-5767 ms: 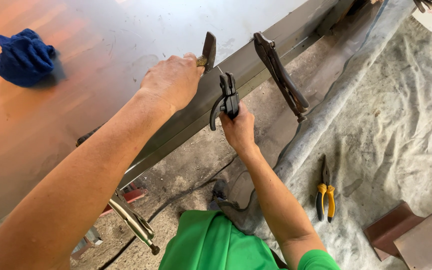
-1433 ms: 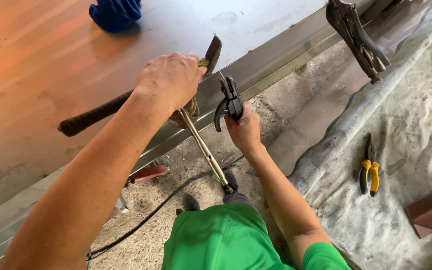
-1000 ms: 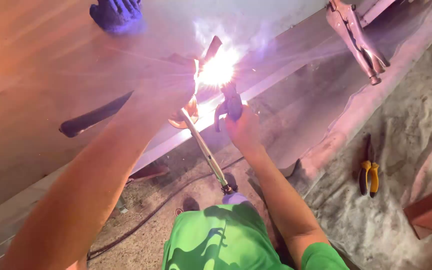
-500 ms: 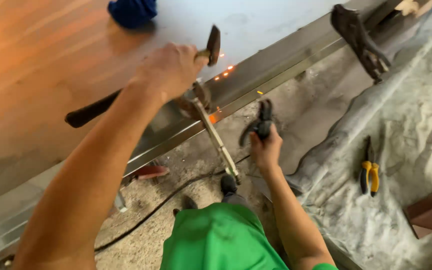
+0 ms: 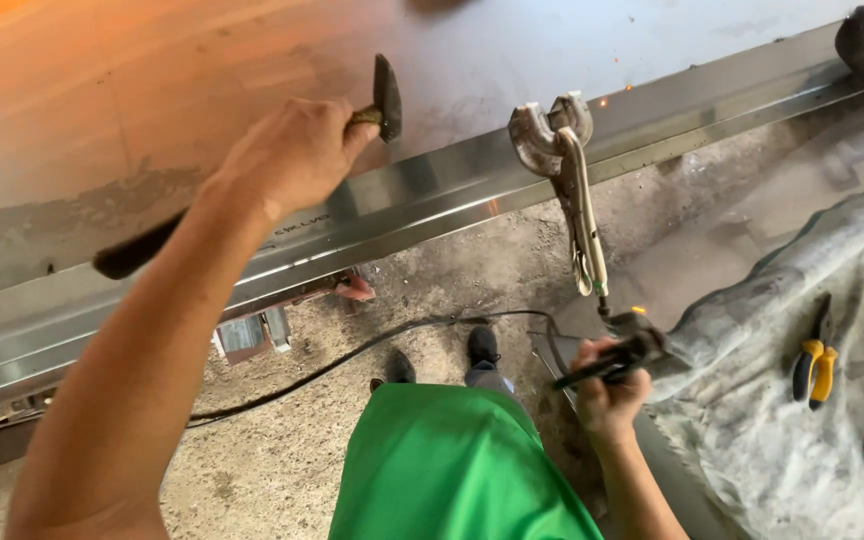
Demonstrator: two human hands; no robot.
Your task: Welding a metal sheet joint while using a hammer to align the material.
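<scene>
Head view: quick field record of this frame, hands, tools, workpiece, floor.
left hand: grips hammer near its head, raised over steel sheet
right hand: low, holds electrode holder
clamp: locking pliers hang on the metal channel
floor: black cable, grey tarp with yellow-handled pliers
sparks: a few by the clamp

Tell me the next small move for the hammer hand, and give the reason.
Probably bring the hammer in the left hand down lightly on the seam near the locking clamp. Its head hangs just above the steel channel, orange sparks glow by the clamp, and the right hand holds the electrode holder low, away from the joint.
</scene>
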